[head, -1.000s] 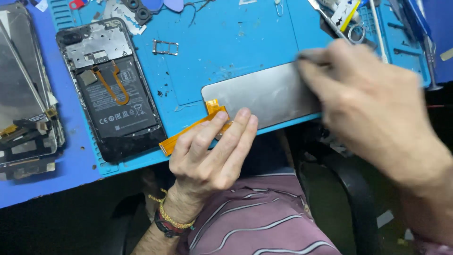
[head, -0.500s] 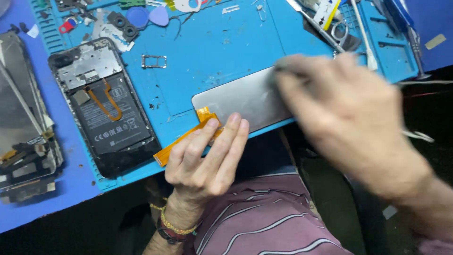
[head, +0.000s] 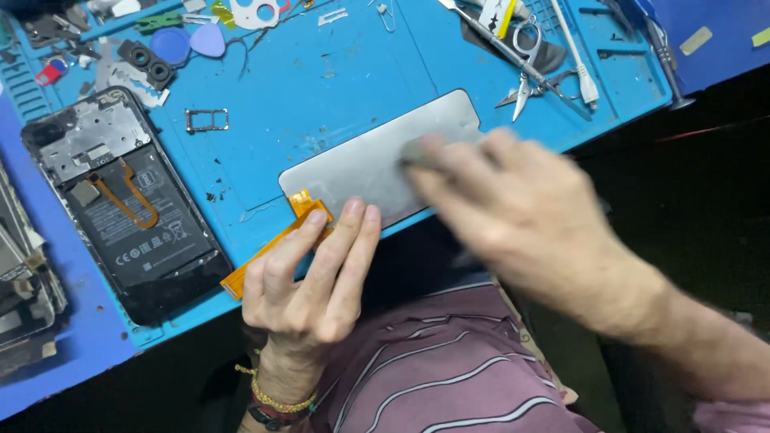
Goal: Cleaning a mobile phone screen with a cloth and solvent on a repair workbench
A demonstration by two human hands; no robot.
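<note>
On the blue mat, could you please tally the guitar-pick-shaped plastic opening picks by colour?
Blue picks: 1, on the blue mat at
Lilac picks: 1, beside it at
Total: 2

Maroon shirt [head: 449, 377] with thin pale stripes, short-sleeved by the look of it, both forearms bare. Left hand [head: 309, 273]: wrist carries a gold bead bracelet [head: 273, 394] plus a dark red-and-black band [head: 269, 414] below it. Right hand [head: 513, 200] is motion-blurred, nothing worn that I can make out.
</note>
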